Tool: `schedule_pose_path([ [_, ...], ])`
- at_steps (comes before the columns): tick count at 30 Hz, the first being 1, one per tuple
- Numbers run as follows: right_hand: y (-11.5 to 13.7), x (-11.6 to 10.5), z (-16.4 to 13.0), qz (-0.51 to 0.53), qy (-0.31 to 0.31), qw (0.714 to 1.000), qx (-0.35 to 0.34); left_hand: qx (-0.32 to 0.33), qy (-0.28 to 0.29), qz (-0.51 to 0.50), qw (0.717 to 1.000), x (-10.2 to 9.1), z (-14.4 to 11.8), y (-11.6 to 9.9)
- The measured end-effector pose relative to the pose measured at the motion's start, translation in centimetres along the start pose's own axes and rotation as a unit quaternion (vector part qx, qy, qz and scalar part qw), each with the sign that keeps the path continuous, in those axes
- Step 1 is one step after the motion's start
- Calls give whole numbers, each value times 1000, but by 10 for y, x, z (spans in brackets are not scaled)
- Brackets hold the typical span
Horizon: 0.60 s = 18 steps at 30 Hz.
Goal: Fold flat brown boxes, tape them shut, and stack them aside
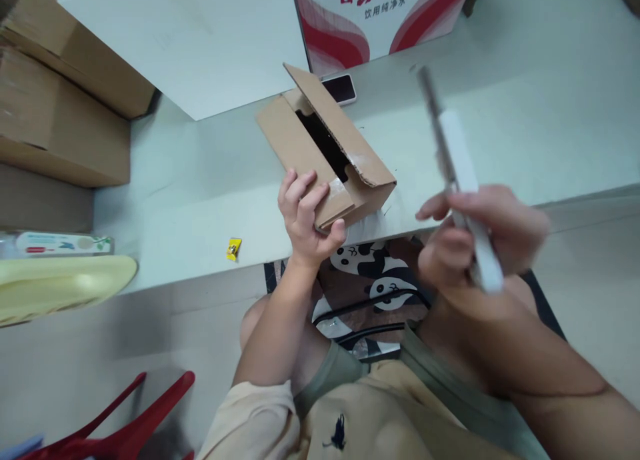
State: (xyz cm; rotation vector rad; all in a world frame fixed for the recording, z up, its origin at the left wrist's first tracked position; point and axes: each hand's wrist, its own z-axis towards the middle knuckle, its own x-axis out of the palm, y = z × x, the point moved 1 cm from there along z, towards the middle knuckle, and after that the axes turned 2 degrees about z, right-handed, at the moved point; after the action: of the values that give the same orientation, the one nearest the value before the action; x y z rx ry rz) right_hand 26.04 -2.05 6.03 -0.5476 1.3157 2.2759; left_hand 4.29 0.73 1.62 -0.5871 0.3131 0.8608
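A small brown cardboard box (300, 140) lies on the pale table (200, 187) near its front edge, its top flaps partly open and strips of clear tape on them. My left hand (305, 213) grips the box's near corner. My right hand (480, 237) is raised to the right of the box, closed around a white utility knife (463, 180) whose grey blade end points up and away. The knife is blurred and clear of the box.
A dark phone (340, 88) lies behind the box, by a red-and-white carton (370, 13). Larger cardboard boxes (60, 107) stack at the left. A small yellow piece (233, 248) sits near the table edge. A red chair (130, 427) stands lower left.
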Motion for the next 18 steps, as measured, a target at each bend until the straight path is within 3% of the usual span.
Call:
schedule_pose_path([
  [3,-11,4,24,-56,-47,996,47,3,-6,2,1000,-5,1,4],
  [7,-34,15,44,-137,38,979,144,14,-26,-46,999,-14,-2,13],
  [11,-58,26,42,-194,117,947,228,-32,-41,-63,997,-22,-6,26],
  [15,-62,31,36,-202,121,950,203,-99,-102,-59,988,-27,-9,39],
  [18,-60,34,34,-184,112,964,156,-203,-169,-46,963,-29,-10,43],
])
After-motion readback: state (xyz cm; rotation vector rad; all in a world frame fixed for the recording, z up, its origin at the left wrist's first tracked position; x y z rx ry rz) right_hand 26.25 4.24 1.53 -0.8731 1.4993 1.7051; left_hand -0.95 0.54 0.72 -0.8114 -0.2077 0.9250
